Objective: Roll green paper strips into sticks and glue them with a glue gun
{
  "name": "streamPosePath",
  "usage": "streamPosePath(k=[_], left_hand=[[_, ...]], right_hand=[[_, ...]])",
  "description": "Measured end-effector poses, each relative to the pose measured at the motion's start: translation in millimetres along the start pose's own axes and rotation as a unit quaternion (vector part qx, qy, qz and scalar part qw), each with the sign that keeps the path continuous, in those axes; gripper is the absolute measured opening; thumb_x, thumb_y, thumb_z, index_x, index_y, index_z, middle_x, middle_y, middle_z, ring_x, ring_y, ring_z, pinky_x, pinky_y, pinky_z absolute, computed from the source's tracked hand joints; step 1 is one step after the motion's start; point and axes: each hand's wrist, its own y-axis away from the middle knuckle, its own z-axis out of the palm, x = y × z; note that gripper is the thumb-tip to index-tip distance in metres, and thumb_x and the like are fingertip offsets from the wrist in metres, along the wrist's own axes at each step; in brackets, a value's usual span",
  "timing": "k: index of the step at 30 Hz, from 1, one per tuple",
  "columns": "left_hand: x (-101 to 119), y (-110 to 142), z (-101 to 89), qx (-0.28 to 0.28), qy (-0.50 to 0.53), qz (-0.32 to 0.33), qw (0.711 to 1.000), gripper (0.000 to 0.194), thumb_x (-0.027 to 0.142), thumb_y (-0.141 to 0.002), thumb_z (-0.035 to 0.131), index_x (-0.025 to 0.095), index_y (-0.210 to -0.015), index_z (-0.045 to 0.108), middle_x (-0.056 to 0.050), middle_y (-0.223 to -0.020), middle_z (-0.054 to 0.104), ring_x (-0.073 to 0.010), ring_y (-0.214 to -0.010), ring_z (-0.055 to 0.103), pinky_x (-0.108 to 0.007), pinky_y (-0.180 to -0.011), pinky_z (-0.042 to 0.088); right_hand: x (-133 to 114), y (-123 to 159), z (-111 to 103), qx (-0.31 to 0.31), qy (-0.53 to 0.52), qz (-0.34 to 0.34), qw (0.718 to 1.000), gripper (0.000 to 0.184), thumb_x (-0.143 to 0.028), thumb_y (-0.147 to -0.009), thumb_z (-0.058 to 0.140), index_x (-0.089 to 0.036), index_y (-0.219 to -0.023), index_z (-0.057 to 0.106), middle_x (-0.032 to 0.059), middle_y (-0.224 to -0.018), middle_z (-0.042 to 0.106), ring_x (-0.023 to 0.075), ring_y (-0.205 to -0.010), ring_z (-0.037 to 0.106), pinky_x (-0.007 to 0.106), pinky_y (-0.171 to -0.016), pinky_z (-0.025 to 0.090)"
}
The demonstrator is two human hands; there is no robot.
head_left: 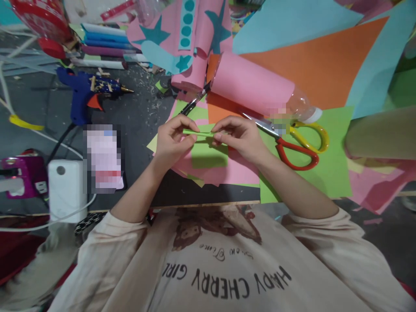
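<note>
Between my two hands is a narrow folded strip of green paper (204, 134), held level above the table. My left hand (173, 141) pinches its left end between thumb and fingers. The right end is pinched by my right hand (238, 135), which covers part of it. Green and pink paper sheets (240, 172) lie beneath. Scissors with one red and one yellow handle (297, 156) rest just right of my right hand. Beyond my hands, a plastic bottle wrapped in pink paper (253, 84) lies on its side. A black pen-like tool (195, 102) lies beyond my left hand.
At left are a blue glue gun (79, 93), a phone (104, 158) and a white power bank (66, 186) with cables. Markers (104, 43) and a pink paper piece with teal stars (156, 32) lie at the back. Orange paper (325, 60) and a roll (380, 132) are at right.
</note>
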Motion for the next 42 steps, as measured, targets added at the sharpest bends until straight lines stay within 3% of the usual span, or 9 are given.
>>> streamPosePath(k=[6, 12, 21, 28, 35, 42], left_hand=[[1, 0, 1.6, 0.012, 0.0, -0.008, 1.0, 0.034, 0.054, -0.075, 0.076, 0.022, -0.073, 0.065, 0.0, -0.072, 0.061, -0.013, -0.072, 0.059, -0.028, -0.067, 0.049], [1, 0, 1.6, -0.004, -0.003, -0.035, 0.999, 0.039, 0.058, -0.073, 0.076, 0.021, -0.074, 0.061, -0.001, -0.075, 0.059, -0.0134, -0.073, 0.058, -0.029, -0.069, 0.05], [9, -1, 3.3, -0.068, -0.012, -0.045, 0.997, 0.031, 0.049, -0.077, 0.073, 0.02, -0.079, 0.064, 0.0, -0.076, 0.06, -0.0109, -0.069, 0.056, -0.023, -0.061, 0.046], [10, -1, 3.4, -0.077, -0.039, -0.056, 0.995, 0.022, 0.04, -0.075, 0.073, 0.019, -0.076, 0.065, -0.001, -0.075, 0.062, -0.0116, -0.069, 0.056, -0.023, -0.063, 0.046], [12, 0, 4.0, -0.076, -0.06, -0.082, 0.992, 0.028, 0.047, -0.076, 0.071, 0.019, -0.079, 0.066, -0.002, -0.08, 0.065, -0.0123, -0.073, 0.059, -0.021, -0.058, 0.045], [11, 1, 6.4, -0.058, -0.045, -0.069, 0.995, 0.04, 0.058, -0.077, 0.071, 0.019, -0.076, 0.061, -0.001, -0.075, 0.062, -0.0112, -0.07, 0.059, -0.021, -0.056, 0.044]], right_hand=[[4, 0, -2, 0.008, 0.108, -0.026, 0.994, 0.04, -0.052, -0.07, 0.08, -0.021, -0.091, 0.069, 0.0025, -0.094, 0.069, 0.0124, -0.076, 0.062, 0.024, -0.062, 0.052], [4, -1, -2, 0.021, 0.127, -0.051, 0.99, 0.033, -0.051, -0.073, 0.078, -0.019, -0.082, 0.07, 0.0009, -0.081, 0.069, 0.0096, -0.062, 0.057, 0.024, -0.057, 0.048], [3, 1, -3, 0.028, 0.17, -0.074, 0.982, 0.031, -0.051, -0.077, 0.074, -0.02, -0.078, 0.07, 0.0011, -0.078, 0.069, 0.0112, -0.066, 0.059, 0.024, -0.057, 0.047], [2, 1, -3, 0.02, 0.202, -0.098, 0.974, 0.02, -0.041, -0.08, 0.072, -0.021, -0.077, 0.072, 0.0018, -0.078, 0.07, 0.0125, -0.068, 0.059, 0.025, -0.059, 0.046], [0, 1, -3, 0.004, 0.191, -0.076, 0.979, 0.024, -0.045, -0.079, 0.072, -0.021, -0.085, 0.072, 0.0034, -0.088, 0.073, 0.0154, -0.078, 0.065, 0.027, -0.066, 0.052], [-1, 2, -2, -0.011, 0.202, -0.09, 0.975, 0.011, -0.032, -0.081, 0.069, -0.021, -0.08, 0.071, 0.0032, -0.083, 0.074, 0.0149, -0.076, 0.066, 0.028, -0.068, 0.053]])
